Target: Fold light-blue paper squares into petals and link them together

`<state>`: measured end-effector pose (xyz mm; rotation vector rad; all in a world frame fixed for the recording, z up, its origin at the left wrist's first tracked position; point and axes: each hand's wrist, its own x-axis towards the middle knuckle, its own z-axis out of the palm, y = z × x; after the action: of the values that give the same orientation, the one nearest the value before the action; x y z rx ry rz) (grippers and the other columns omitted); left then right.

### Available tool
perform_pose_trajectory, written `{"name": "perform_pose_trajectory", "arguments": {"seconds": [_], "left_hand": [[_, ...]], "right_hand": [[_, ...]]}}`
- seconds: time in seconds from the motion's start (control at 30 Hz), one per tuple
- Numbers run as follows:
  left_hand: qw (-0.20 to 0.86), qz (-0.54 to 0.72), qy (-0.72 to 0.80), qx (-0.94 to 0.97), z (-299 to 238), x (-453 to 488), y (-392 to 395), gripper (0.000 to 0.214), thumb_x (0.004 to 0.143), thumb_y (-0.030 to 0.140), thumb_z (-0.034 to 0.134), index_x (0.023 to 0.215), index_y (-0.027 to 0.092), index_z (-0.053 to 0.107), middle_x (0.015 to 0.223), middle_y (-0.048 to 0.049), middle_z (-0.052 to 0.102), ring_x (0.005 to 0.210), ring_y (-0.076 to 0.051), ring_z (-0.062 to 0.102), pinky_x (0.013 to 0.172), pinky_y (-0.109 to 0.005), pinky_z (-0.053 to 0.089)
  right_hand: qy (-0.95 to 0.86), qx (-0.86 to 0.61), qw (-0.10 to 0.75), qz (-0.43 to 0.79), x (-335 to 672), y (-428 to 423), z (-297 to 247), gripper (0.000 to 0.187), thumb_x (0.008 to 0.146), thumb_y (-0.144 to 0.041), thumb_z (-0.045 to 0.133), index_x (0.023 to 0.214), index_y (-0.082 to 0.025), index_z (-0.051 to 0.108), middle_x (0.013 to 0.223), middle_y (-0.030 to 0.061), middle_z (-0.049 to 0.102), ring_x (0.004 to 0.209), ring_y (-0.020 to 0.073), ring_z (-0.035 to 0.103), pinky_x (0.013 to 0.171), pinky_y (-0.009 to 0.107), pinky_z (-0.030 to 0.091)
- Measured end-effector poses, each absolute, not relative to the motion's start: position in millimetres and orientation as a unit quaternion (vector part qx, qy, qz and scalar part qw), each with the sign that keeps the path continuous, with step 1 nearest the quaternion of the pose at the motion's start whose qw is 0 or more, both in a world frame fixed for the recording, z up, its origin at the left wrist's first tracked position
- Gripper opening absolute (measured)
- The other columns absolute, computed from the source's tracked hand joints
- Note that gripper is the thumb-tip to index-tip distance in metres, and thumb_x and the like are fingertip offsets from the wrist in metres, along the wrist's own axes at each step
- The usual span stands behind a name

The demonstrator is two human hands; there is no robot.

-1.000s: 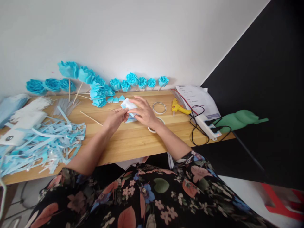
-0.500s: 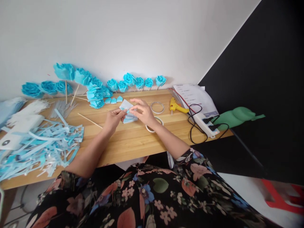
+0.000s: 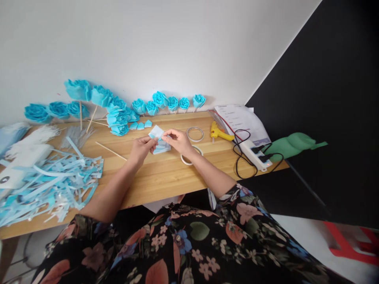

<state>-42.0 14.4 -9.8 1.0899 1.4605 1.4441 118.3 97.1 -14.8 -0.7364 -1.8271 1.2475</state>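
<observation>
Fingers of left hand [image 3: 141, 150] clamped on thin, papery, pale-blue-and-white cornered sheet [image 3: 156, 130], at far side of flat light-blue layered stack [image 3: 162, 149]. Right hand [image 3: 179, 142]: fingertips together at sheet's edge; whether gripping, cannot tell. Risk: uneven pull between hands could crease or tear sheet; slack pinch could drop it. Sheet looks flimsy, whitish at far corner, bluer near fingers.

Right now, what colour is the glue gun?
The glue gun is yellow; the head view shows it best.
</observation>
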Motion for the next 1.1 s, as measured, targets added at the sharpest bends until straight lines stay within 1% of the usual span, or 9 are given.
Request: {"name": "perform_pose_trajectory", "arguments": {"seconds": [0.3, 0.37, 0.43, 0.5, 0.6, 0.73, 0.87, 0.97, 1.1], "left_hand": [[0.406, 0.571, 0.573, 0.425, -11.9, -42.9, 15.4, 0.03, 0.071, 0.042, 0.075, 0.058, 0.015, 0.068, 0.051, -0.001, 0.058, 0.044, -0.009, 0.047, 0.048, -0.024, 0.038], [0.416, 0.58, 0.567, 0.411, -13.5, -43.9, 16.1, 0.031, 0.07, 0.042, 0.076, 0.058, 0.015, 0.068, 0.051, -0.0012, 0.059, 0.044, -0.009, 0.048, 0.048, -0.024, 0.038], [0.428, 0.593, 0.558, 0.391, -14.3, -45.0, 16.8, 0.031, 0.069, 0.043, 0.077, 0.059, 0.015, 0.068, 0.052, -0.0015, 0.059, 0.044, -0.009, 0.048, 0.047, -0.024, 0.039], [0.435, 0.604, 0.552, 0.377, -13.8, -45.7, 17.0, 0.032, 0.067, 0.044, 0.078, 0.058, 0.015, 0.067, 0.052, -0.0017, 0.059, 0.045, -0.01, 0.049, 0.046, -0.024, 0.039], [0.426, 0.601, 0.554, 0.388, -11.1, -45.8, 16.5, 0.033, 0.068, 0.043, 0.078, 0.055, 0.016, 0.065, 0.052, -0.0016, 0.059, 0.044, -0.01, 0.048, 0.047, -0.024, 0.039], [0.367, 0.575, 0.584, 0.44, -9.3, -45.6, 15.8, 0.034, 0.073, 0.041, 0.074, 0.052, 0.017, 0.062, 0.049, -0.0002, 0.056, 0.046, -0.009, 0.047, 0.048, -0.023, 0.038], [0.32, 0.566, 0.599, 0.468, -12.1, -46.3, 16.7, 0.032, 0.075, 0.037, 0.072, 0.052, 0.017, 0.062, 0.048, 0.0014, 0.053, 0.047, -0.009, 0.046, 0.048, -0.022, 0.035], [0.332, 0.564, 0.599, 0.461, -13.8, -46.4, 17.3, 0.028, 0.074, 0.039, 0.071, 0.057, 0.017, 0.066, 0.049, 0.0014, 0.054, 0.046, -0.009, 0.046, 0.047, -0.023, 0.035], [0.355, 0.561, 0.596, 0.452, -14.2, -46.2, 17.3, 0.031, 0.072, 0.043, 0.072, 0.058, 0.016, 0.067, 0.051, 0.0005, 0.057, 0.046, -0.009, 0.048, 0.049, -0.023, 0.038]], "right_hand": [[-0.728, -0.298, 0.393, 0.476, 118.8, 96.6, -16.3, 0.027, 0.08, -0.045, 0.067, 0.085, -0.018, 0.069, 0.075, -0.001, 0.064, 0.064, 0.0104, 0.051, 0.063, 0.024, 0.041], [-0.747, -0.276, 0.396, 0.458, 119.4, 97.3, -16.3, 0.024, 0.082, -0.043, 0.067, 0.085, -0.02, 0.07, 0.087, 0.002, 0.069, 0.075, 0.0135, 0.059, 0.071, 0.026, 0.046], [-0.781, -0.242, 0.401, 0.412, 120.3, 97.9, -15.6, 0.018, 0.084, -0.04, 0.069, 0.083, -0.022, 0.071, 0.102, 0.0045, 0.071, 0.095, 0.018, 0.064, 0.086, 0.03, 0.05], [-0.817, -0.212, 0.401, 0.356, 121.3, 98.4, -15.1, 0.013, 0.085, -0.036, 0.07, 0.081, -0.023, 0.072, 0.111, 0.0054, 0.071, 0.11, 0.0209, 0.062, 0.099, 0.036, 0.047], [-0.844, -0.188, 0.392, 0.313, 122.1, 98.7, -15.5, 0.011, 0.088, -0.033, 0.069, 0.082, -0.024, 0.073, 0.114, 0.006, 0.07, 0.116, 0.0224, 0.061, 0.104, 0.04, 0.044], [-0.839, -0.207, 0.388, 0.32, 121.6, 99.2, -17.1, 0.011, 0.087, -0.033, 0.069, 0.082, -0.024, 0.072, 0.114, 0.0061, 0.07, 0.116, 0.023, 0.061, 0.105, 0.041, 0.043], [-0.8, -0.239, 0.402, 0.377, 119.8, 100.0, -18.6, 0.014, 0.084, -0.036, 0.07, 0.082, -0.022, 0.071, 0.114, 0.0072, 0.07, 0.11, 0.0212, 0.063, 0.098, 0.036, 0.047], [-0.763, -0.258, 0.401, 0.437, 118.4, 100.1, -19.7, 0.018, 0.082, -0.039, 0.068, 0.083, -0.021, 0.069, 0.107, 0.0062, 0.071, 0.097, 0.0178, 0.065, 0.086, 0.03, 0.05], [-0.737, -0.284, 0.395, 0.469, 117.7, 99.8, -20.1, 0.023, 0.08, -0.042, 0.069, 0.084, -0.019, 0.067, 0.087, 0.0017, 0.07, 0.075, 0.0122, 0.06, 0.073, 0.025, 0.047]]}}
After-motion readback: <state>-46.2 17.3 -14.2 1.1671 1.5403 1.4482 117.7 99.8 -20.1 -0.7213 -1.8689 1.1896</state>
